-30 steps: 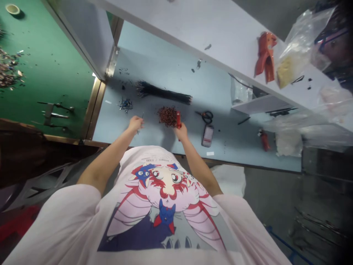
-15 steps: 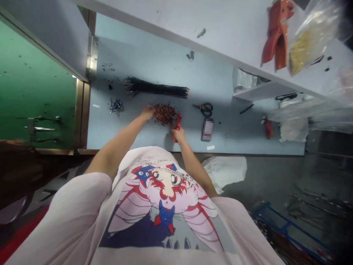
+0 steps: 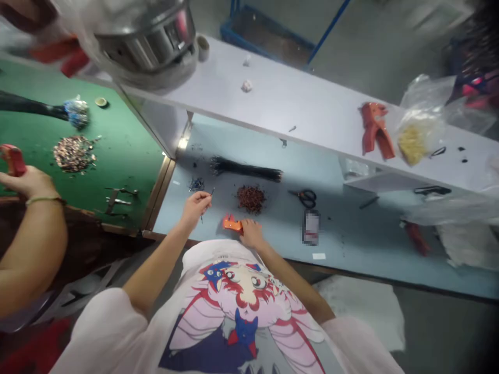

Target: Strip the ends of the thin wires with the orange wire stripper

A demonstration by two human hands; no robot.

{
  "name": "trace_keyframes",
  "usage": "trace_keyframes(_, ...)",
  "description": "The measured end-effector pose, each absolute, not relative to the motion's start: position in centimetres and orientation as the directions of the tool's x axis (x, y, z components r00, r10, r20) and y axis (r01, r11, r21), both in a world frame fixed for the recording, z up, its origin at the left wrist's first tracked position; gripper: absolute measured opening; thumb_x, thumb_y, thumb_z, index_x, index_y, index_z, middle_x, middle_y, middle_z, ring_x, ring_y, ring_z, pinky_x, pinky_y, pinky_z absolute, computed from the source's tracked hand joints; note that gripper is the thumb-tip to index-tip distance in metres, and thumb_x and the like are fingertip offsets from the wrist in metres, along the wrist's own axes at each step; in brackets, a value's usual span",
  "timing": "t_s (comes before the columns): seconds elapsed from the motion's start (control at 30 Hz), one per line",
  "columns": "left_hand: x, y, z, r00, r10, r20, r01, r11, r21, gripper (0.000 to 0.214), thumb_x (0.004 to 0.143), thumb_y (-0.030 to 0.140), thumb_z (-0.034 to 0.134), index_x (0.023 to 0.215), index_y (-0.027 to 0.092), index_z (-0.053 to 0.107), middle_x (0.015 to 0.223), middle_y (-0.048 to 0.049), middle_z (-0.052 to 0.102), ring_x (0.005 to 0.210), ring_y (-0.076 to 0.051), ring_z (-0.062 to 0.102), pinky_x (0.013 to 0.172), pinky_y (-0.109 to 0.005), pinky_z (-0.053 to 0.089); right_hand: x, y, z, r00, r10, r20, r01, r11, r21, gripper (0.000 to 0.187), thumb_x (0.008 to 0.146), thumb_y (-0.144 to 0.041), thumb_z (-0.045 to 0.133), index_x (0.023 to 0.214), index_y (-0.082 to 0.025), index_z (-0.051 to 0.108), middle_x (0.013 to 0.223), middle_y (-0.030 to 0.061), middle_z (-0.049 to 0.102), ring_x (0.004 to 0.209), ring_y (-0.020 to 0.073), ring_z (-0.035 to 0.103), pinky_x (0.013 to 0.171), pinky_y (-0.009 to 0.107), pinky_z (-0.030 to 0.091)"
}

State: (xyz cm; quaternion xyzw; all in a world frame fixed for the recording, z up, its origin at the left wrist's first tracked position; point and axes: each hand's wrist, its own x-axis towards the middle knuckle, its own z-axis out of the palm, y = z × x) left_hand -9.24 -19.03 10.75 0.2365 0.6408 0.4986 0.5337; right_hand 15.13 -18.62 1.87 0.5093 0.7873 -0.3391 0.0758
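We pinch a thin wire between thumb and forefinger of our left hand at a pale blue workbench. Our right hand, fingers curled, closes on an orange hand tool at the bench's near edge, in front of our printed pink T-shirt. Just ahead lie a small heap of reddish-brown pieces, a little pile of blue and dark bits and a long bundle of black wires. To the right sit black-handled scissors and a blurred packet. Beyond, a white shelf carries a larger orange tool and a plastic bag of yellow material. At left, a co-worker's hand, wearing a bracelet, grips a red object above a green-topped bench holding a heap of copper-coloured scraps. A blurred steel pot looms at top left.
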Motion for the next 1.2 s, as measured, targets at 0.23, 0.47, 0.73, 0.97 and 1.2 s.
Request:
trace_keyframes(0.23, -7.8, -21.1, 14.2, -0.384, 0.919, -0.091, 0.306, 0.220, 0.926, 0.016, 0.078, 0.035, 0.054, 0.081, 0.021, 0.060, 0.066, 0.0005, 0.059, 0.061, -0.013, 0.052, 0.060, -0.025, 0.041, 12.6, -18.6, 2.5, -0.568, 0.757, -0.323, 0.805, 0.427, -0.413, 0.038, 0.067, -0.020, 0.067, 0.105, -0.017, 0.061, 0.108, 0.0138, 0.060, 0.104, 0.0294, 0.050, 0.091, 0.042, 0.036)
trace_keyframes(0.47, -5.4, -22.1, 15.2, -0.212, 0.977, 0.013, 0.705, 0.144, 0.695, 0.018, 0.083, 0.031, 0.048, 0.083, 0.023, 0.064, 0.074, -0.0024, 0.065, 0.067, -0.016, 0.057, 0.065, -0.027, 0.038, 13.0, -16.9, 11.2, -0.556, 0.782, 0.282, 0.631, 0.618, -0.469, 0.039, 0.085, -0.026, 0.054, 0.124, -0.023, 0.052, 0.127, 0.0135, 0.049, 0.120, 0.0273, 0.041, 0.100, 0.047, 0.034)
trace_keyframes(0.73, -3.8, -22.9, 16.5, -0.010, 1.000, -0.012, 0.642, 0.016, 0.767, 0.021, 0.083, 0.025, 0.048, 0.091, 0.022, 0.067, 0.089, -0.0038, 0.069, 0.077, -0.016, 0.060, 0.072, -0.026, 0.043, 13.3, -17.1, 14.3, -0.619, 0.616, 0.487, 0.489, 0.787, -0.375, 0.017, 0.089, -0.017, 0.048, 0.087, -0.020, 0.064, 0.086, 0.0067, 0.064, 0.089, 0.0202, 0.051, 0.084, 0.036, 0.043)
trace_keyframes(0.97, -5.8, -23.6, 16.0, -0.016, 0.996, -0.088, 0.690, 0.075, 0.720, 0.024, 0.083, 0.028, 0.049, 0.095, 0.025, 0.069, 0.090, -0.0020, 0.072, 0.080, -0.019, 0.064, 0.071, -0.027, 0.044, 14.9, -16.4, 14.6, -0.588, 0.655, 0.475, 0.546, 0.754, -0.364, 0.016, 0.091, -0.019, 0.045, 0.086, -0.019, 0.061, 0.088, 0.0082, 0.064, 0.094, 0.0220, 0.050, 0.087, 0.037, 0.039)
trace_keyframes(1.2, -7.6, -24.2, 16.3, 0.114, 0.982, -0.152, 0.701, 0.028, 0.713, 0.025, 0.084, 0.031, 0.046, 0.093, 0.026, 0.068, 0.087, -0.0010, 0.072, 0.076, -0.016, 0.064, 0.067, -0.024, 0.042, 15.4, -15.9, 14.9, -0.612, 0.646, 0.455, 0.560, 0.761, -0.327, 0.016, 0.090, -0.017, 0.046, 0.085, -0.019, 0.062, 0.088, 0.0070, 0.065, 0.095, 0.0217, 0.051, 0.087, 0.036, 0.037)
